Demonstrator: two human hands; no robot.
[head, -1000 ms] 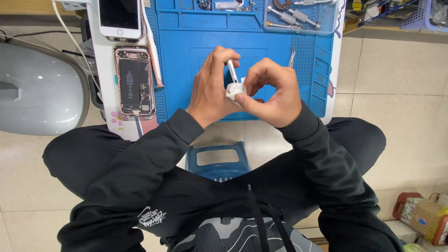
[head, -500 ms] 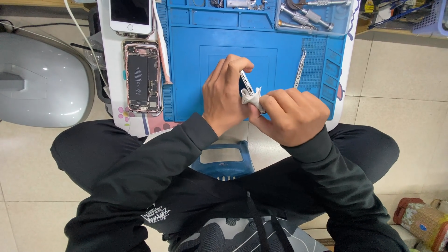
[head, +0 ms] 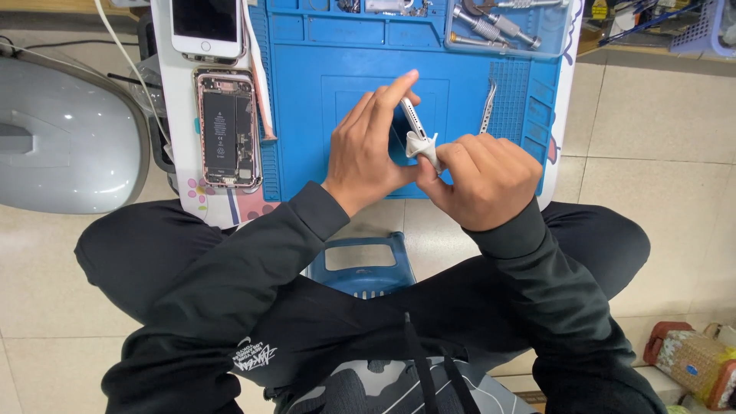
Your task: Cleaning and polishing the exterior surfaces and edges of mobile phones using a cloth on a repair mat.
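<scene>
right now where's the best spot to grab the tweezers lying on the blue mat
Take the tweezers at mid-length, pinching across their narrow width from above. They lie flat on the blue mat and run lengthwise away from the person, just beyond the right hand, with bare mat on both sides.

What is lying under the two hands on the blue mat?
Under the left hand and right hand only the blue mat shows. They hold a phone and white cloth, partly covered.
</scene>
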